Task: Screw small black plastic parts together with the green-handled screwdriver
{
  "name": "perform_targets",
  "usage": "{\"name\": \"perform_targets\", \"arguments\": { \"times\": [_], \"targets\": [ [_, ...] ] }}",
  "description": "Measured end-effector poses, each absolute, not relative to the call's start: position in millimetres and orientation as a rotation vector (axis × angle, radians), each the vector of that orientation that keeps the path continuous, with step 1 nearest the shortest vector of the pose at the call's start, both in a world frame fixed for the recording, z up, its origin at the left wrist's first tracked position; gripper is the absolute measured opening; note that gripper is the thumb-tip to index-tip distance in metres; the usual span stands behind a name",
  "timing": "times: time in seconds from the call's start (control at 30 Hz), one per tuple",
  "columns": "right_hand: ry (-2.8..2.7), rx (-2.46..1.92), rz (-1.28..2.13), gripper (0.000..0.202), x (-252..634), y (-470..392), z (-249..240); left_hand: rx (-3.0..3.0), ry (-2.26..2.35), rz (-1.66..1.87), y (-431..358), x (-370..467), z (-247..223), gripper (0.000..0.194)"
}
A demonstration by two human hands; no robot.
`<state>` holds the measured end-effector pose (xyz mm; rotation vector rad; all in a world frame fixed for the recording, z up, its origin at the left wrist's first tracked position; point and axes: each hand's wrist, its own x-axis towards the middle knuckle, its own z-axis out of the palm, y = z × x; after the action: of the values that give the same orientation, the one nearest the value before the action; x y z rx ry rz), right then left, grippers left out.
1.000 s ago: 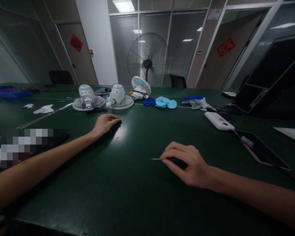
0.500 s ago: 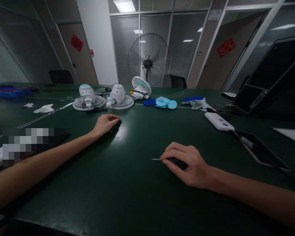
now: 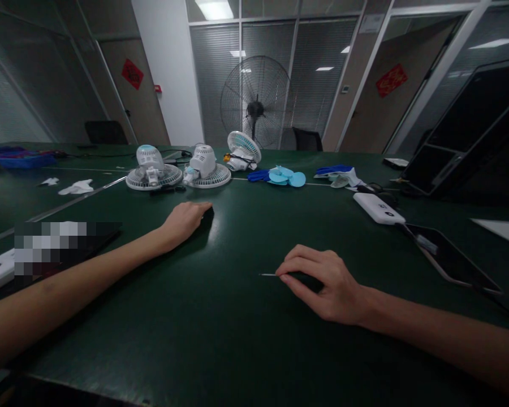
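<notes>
My right hand (image 3: 322,282) is closed in a pinch around a screwdriver (image 3: 268,275). Its thin metal shaft points left, just above the green table; most of the handle is hidden in the palm. Farther off to the left, my left hand (image 3: 184,225) rests low at the tabletop, fingers together and reaching forward. A small black piece (image 3: 211,211) shows at its fingertips, mostly covered, so its kind is unclear. Beyond that hand stand two white fans (image 3: 152,175) (image 3: 207,172), grilles down, with a black strip-like item (image 3: 167,190) in front of them.
A third fan (image 3: 242,151) leans at the back, beside light-blue fan blades (image 3: 286,176) and blue-and-white gloves (image 3: 339,175). On the right are a white power bank (image 3: 378,208) and a dark tablet (image 3: 449,254). Another white device (image 3: 0,271) lies left, near my forearm.
My left hand has shifted slightly nearer and to the right, its fingers now stretched more over the small black piece. My right hand and the screwdriver have stayed put.
</notes>
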<state>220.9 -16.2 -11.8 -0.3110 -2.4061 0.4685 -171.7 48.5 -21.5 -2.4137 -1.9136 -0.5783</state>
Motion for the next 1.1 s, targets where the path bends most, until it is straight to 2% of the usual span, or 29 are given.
{"name": "perform_targets", "arguments": {
  "times": [0.1, 0.2, 0.3, 0.6, 0.97, 1.1],
  "targets": [
    [-2.408, -0.309, 0.469, 0.013, 221, -16, -11, -2.427, -1.784, -0.346, 48, -173, -20, 0.058],
    [-2.402, -0.307, 0.459, 0.013, 221, -17, -12, -2.448, -1.696, -0.326, 50, -174, -20, 0.057],
    [-2.405, -0.308, 0.478, 0.013, 221, -17, -12, -2.45, -1.672, -0.361, 51, -174, -21, 0.048],
    [-2.414, -0.326, 0.469, 0.013, 221, -17, -12, -2.555, -1.65, -0.706, 48, -170, -19, 0.038],
    [-2.405, -0.307, 0.432, 0.012, 221, -19, -8, -3.303, -1.258, -0.829, -38, -72, -2, 0.029],
    [-2.436, -0.259, 0.428, 0.01, 223, -21, -5, -3.394, -1.326, -0.821, -52, -66, -1, 0.026]
  ]
}}
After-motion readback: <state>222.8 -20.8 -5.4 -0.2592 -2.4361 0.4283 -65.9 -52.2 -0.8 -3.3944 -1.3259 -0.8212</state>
